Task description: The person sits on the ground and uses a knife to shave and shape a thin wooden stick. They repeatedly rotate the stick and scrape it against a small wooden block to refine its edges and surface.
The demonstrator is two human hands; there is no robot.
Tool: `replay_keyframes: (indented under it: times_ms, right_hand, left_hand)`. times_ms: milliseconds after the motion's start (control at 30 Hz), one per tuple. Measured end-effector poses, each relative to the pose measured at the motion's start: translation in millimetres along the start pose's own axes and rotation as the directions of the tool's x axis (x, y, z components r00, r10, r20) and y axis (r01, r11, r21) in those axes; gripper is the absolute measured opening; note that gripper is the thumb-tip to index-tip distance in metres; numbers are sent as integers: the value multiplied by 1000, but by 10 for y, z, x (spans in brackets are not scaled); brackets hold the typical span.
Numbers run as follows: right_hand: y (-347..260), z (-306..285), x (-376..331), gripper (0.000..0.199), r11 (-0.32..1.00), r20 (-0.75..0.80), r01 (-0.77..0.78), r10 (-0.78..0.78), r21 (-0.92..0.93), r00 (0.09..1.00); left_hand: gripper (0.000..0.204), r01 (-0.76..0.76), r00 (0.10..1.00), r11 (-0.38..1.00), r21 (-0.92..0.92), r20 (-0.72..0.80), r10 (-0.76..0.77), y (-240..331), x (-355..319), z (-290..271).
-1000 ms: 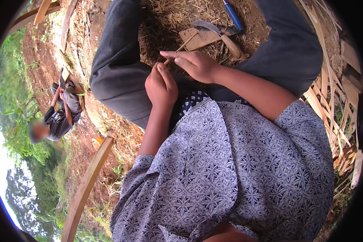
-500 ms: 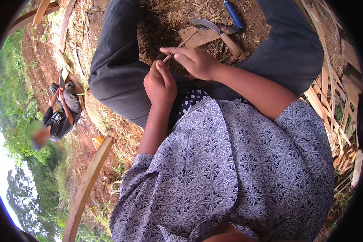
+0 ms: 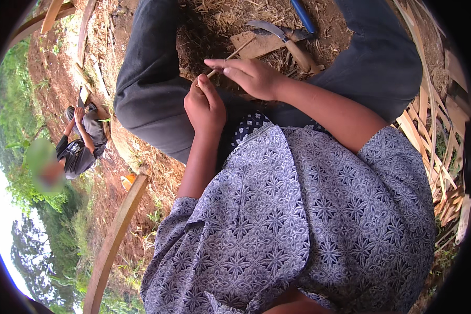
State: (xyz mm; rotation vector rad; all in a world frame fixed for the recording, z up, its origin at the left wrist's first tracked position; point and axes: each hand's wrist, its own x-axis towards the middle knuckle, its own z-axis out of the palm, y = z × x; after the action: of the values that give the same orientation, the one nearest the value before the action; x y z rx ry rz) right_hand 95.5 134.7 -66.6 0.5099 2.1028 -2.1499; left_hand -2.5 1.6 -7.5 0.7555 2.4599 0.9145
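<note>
Thin stick (image 3: pixel 242 47) at upper centre slants up-right from the left hand (image 3: pixel 205 107) clasping it, crossed by the right hand (image 3: pixel 254 78), whose hold is unclear.

The left hand (image 3: pixel 206 104) grips a thin stick (image 3: pixel 240 48); the right hand (image 3: pixel 254 78) lies across it, a curved knife (image 3: pixel 293 48) beyond both.

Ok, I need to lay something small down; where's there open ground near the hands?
Two patches look open, both strewn with shavings: between the left leg and the flat wood piece, and a narrower one between the blue tool and the right leg. It's crowded around the curved knife, and at far right, where wood strips pile up.
</note>
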Motion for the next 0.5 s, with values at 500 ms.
replay_keyframes:
  times_ms: [500]
  right_hand:
    - [219, 48, 59, 44, 997, -140, -79, 78, -1, 987]
  left_hand:
    - [50, -37, 999, 999, 18, 0, 37, -28, 36, -8]
